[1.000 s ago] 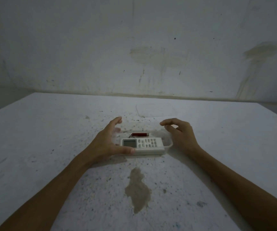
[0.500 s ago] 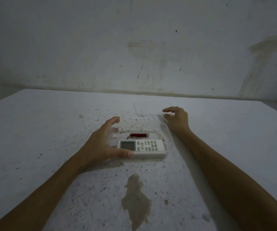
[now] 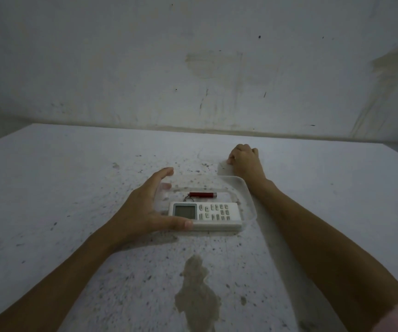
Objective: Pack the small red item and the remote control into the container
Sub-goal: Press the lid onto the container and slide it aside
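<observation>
A clear plastic container (image 3: 251, 202) sits on the table in front of me. Inside it, a white remote control (image 3: 218, 213) lies along the near side, and the small red item (image 3: 201, 195), a cylinder with a key ring, lies just behind it. My left hand (image 3: 142, 209) grips the container's left end, thumb on the near edge and fingers round the far corner. My right hand (image 3: 244, 159) is beyond the container's far right corner. Its fingers are curled down on a faint clear lid (image 3: 221, 169) lying flat on the table.
The white speckled table (image 3: 73, 188) has a brown stain (image 3: 196, 291) near me. A stained wall (image 3: 193, 80) rises right behind the table's far edge. My right forearm runs along the container's right side.
My right hand has left the container's right end and reached farther back onto the lid. My left hand has kept its hold on the container.
</observation>
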